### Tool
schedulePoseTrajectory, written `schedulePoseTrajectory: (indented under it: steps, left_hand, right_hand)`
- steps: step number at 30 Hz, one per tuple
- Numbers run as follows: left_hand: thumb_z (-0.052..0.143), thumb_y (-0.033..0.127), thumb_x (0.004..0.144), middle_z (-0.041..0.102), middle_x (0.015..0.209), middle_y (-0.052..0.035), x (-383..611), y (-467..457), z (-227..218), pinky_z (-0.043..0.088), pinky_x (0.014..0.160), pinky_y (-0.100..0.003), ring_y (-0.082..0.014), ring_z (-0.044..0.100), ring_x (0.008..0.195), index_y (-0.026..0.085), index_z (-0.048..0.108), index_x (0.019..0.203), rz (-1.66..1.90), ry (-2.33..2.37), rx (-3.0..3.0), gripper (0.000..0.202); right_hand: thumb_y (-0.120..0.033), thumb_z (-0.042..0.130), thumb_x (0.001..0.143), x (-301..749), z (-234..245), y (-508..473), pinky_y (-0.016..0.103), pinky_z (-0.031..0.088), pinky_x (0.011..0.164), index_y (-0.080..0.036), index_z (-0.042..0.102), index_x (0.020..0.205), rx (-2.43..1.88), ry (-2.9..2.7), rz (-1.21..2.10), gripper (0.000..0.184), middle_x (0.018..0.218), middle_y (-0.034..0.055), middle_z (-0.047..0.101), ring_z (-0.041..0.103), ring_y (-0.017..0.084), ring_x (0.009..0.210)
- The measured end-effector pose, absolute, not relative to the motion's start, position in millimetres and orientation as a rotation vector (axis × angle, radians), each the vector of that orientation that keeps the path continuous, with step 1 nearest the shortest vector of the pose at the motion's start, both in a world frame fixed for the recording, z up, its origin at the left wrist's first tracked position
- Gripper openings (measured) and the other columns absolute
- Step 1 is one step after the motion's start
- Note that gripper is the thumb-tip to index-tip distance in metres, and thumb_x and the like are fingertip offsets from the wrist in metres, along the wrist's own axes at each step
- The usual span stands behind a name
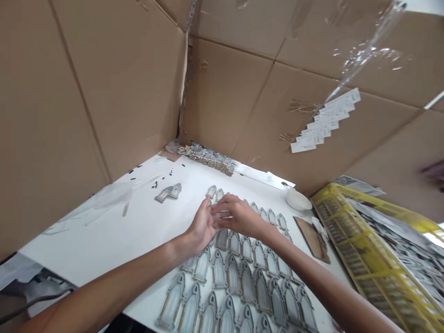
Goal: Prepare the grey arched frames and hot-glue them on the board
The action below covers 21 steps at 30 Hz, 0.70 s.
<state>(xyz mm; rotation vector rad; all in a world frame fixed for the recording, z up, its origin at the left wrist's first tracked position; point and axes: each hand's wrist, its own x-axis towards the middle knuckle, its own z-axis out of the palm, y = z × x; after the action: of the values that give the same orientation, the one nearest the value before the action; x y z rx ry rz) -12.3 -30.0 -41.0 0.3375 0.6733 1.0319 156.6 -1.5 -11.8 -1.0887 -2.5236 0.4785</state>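
Several flat grey arch-shaped cut-outs (239, 277) lie in rows on a white table (114, 236). My left hand (202, 225) and my right hand (233, 214) meet above the far end of the rows, fingertips touching each other. The fingers of both are pinched together around something small that I cannot make out. Two more arch pieces (169, 192) lie apart to the left of my hands.
Cardboard walls (104, 83) enclose the table at the back and left. A pile of small pieces (208, 159) lies along the back wall. A white dish (297, 200), a brown board (312, 238) and a yellow crate (374, 249) sit at the right. Clear plastic film (100, 201) lies at the left.
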Motion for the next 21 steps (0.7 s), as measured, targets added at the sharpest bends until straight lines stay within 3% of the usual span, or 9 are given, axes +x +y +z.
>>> schedulePoseTrajectory:
  steps: [4, 6, 9, 13, 16, 19, 21]
  left_hand:
    - [0.04, 0.049, 0.119, 0.081, 0.094, -0.0134, -14, -30, -38, 0.062, 0.073, -0.03, -0.0222, 0.079, 0.081, 0.013, 0.069, 0.111, 1.011, 0.687, 0.367, 0.048]
    - [0.04, 0.049, 0.119, 0.081, 0.092, -0.0143, -14, -29, -37, 0.064, 0.076, -0.03, -0.0217, 0.08, 0.079, 0.012, 0.068, 0.113, 1.01, 0.702, 0.375, 0.047]
    - [0.039, 0.048, 0.119, 0.082, 0.092, -0.0152, -13, -29, -36, 0.067, 0.085, -0.034, -0.0233, 0.082, 0.082, 0.013, 0.065, 0.118, 1.015, 0.724, 0.378, 0.044]
    - [0.041, 0.05, 0.117, 0.085, 0.11, -0.0235, -12, -28, -38, 0.067, 0.102, -0.042, -0.0292, 0.087, 0.098, 0.01, 0.062, 0.131, 1.017, 0.769, 0.399, 0.046]
    - [0.044, 0.051, 0.117, 0.084, 0.12, -0.0269, -14, -28, -38, 0.066, 0.106, -0.044, -0.0317, 0.087, 0.104, 0.01, 0.061, 0.135, 1.018, 0.786, 0.426, 0.048]
    - [0.042, 0.048, 0.117, 0.085, 0.119, -0.0272, -15, -28, -35, 0.067, 0.105, -0.045, -0.0322, 0.087, 0.102, 0.009, 0.062, 0.134, 1.023, 0.794, 0.426, 0.047]
    - [0.042, 0.047, 0.117, 0.085, 0.118, -0.0273, -14, -28, -32, 0.068, 0.103, -0.044, -0.0322, 0.088, 0.1, 0.009, 0.062, 0.132, 1.027, 0.798, 0.429, 0.046]
  right_hand:
    - [-0.013, 0.094, 0.09, 156, -5, -3, 0.036, 0.056, 0.087, -0.026, 0.09, 0.099, -1.095, -2.48, 0.5, 0.016, 0.1, 0.0061, 0.081, 0.071, 0.025, 0.1]
    - [-0.011, 0.092, 0.091, 157, -1, -4, 0.033, 0.055, 0.084, -0.026, 0.09, 0.095, -1.101, -2.464, 0.527, 0.015, 0.096, 0.004, 0.082, 0.072, 0.023, 0.097]
    - [-0.009, 0.09, 0.091, 164, 5, 0, 0.028, 0.056, 0.081, -0.026, 0.09, 0.095, -1.141, -2.42, 0.574, 0.018, 0.095, 0.0011, 0.084, 0.075, 0.018, 0.091]
    - [-0.021, 0.087, 0.096, 198, 7, 20, 0.027, 0.059, 0.076, -0.025, 0.09, 0.099, -1.334, -2.286, 0.559, 0.006, 0.098, 0.0018, 0.087, 0.078, 0.017, 0.085]
    - [-0.025, 0.083, 0.098, 244, 8, 40, 0.031, 0.062, 0.083, -0.023, 0.09, 0.1, -1.576, -2.147, 0.43, 0.007, 0.108, 0.0062, 0.088, 0.081, 0.023, 0.098]
    - [-0.015, 0.078, 0.1, 299, 10, 57, 0.038, 0.062, 0.097, -0.02, 0.088, 0.101, -1.871, -1.975, 0.246, 0.011, 0.114, 0.0101, 0.086, 0.08, 0.024, 0.097]
    - [-0.02, 0.077, 0.104, 333, 11, 63, 0.044, 0.063, 0.102, -0.018, 0.084, 0.109, -2.04, -1.855, 0.135, 0.009, 0.12, 0.0114, 0.084, 0.079, 0.024, 0.102]
